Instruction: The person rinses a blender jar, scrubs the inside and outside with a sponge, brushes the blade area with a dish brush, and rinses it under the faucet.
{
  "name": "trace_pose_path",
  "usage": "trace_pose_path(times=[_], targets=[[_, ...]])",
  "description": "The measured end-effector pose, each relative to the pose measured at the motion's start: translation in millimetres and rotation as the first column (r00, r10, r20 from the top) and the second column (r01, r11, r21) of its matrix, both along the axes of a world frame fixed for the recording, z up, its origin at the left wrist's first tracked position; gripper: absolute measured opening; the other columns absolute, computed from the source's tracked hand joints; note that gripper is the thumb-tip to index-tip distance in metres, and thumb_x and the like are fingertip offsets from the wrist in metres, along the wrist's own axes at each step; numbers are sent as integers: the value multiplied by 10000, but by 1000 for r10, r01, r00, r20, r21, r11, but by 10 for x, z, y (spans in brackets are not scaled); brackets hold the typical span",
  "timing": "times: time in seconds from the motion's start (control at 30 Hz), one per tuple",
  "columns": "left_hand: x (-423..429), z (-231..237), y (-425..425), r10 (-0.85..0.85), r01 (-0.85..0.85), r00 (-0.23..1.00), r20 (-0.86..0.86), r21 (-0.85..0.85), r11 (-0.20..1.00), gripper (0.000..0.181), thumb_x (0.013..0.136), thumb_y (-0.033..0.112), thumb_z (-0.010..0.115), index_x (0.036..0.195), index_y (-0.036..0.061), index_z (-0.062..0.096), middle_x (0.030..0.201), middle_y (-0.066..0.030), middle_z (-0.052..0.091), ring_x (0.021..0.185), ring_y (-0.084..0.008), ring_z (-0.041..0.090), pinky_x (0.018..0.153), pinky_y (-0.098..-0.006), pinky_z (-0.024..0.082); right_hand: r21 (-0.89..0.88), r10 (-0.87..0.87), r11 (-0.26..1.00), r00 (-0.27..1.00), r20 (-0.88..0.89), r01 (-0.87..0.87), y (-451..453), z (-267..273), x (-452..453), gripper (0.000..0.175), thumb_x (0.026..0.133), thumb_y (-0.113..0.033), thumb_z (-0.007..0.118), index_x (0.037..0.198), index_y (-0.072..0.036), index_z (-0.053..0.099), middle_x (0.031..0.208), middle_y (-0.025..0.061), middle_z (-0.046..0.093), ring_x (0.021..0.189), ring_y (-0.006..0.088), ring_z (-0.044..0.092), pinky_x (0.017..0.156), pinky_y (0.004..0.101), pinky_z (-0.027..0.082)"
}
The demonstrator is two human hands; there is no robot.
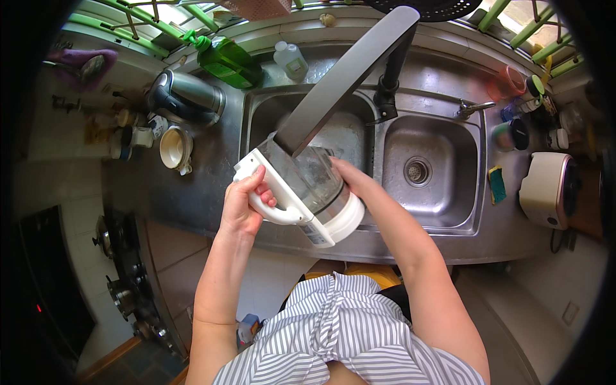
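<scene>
A clear blender jug with a white handle and white base (344, 219) is tilted over the left basin of the steel sink (346, 134), its mouth towards the upper left. My left hand (250, 199) is closed round the white handle. Against the far side of the jug rests my right hand (347, 174), its fingers mostly hidden behind the wall. The wide flat spout of the faucet (346, 79) ends at the jug's mouth and covers part of it. Whether water is running cannot be made out.
An electric kettle (187, 98), a cup (175, 148), a green pump bottle (228, 62) and a clear plastic bottle (291, 61) stand left and behind. The right basin (433, 168) adjoins; beyond it lie a sponge (497, 185) and a cream appliance (546, 190). A small tap (474, 108) sits behind.
</scene>
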State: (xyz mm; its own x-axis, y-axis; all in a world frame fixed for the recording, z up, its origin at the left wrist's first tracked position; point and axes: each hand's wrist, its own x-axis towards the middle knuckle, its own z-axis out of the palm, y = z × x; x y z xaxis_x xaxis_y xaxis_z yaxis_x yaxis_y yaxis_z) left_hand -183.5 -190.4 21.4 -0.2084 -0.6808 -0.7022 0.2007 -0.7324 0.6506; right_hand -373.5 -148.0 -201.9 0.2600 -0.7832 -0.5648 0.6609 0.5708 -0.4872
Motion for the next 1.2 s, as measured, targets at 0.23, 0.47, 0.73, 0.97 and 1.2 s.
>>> trace_pose_path(times=[0.23,0.47,0.73,0.97,1.2], targets=[[317,-356,-134,103,-38,943,-316,207,978,109,918,162,576,871,82,519,633,36,439,537,-73,429,493,-233,371,81,54,994,970,235,-76,283,482,-173,481,969,-455,452,1239,-78,580,1141,71,640,976,160,634,863,289,518],[-15,-855,19,72,-64,997,-34,203,977,61,844,11,542,905,13,531,615,17,463,470,-57,438,405,-201,385,188,-17,979,953,-301,77,797,888,-553,503,943,-484,497,1176,-56,620,1065,47,635,893,116,593,772,255,486],[-119,-1543,83,209,54,904,-372,585,809,49,855,4,489,901,-13,481,605,20,428,444,-46,412,379,-191,379,160,86,987,776,-625,19,911,1439,-852,516,954,-410,515,1155,59,590,1011,94,652,900,133,587,810,256,461],[252,-1586,509,519,-102,744,-422,696,711,243,843,76,442,618,123,361,489,64,349,342,-20,309,298,-171,278,-12,86,976,438,-895,-215,718,1776,-560,410,862,-374,607,1137,-71,628,951,132,679,902,215,632,832,308,469],[331,-1945,780,495,-174,742,-452,584,793,213,839,123,441,630,96,466,482,57,425,339,-30,366,307,-165,324,-128,-32,987,666,-745,-95,551,1770,-304,412,870,-303,607,1232,-112,565,1008,70,640,891,155,591,813,286,461]])
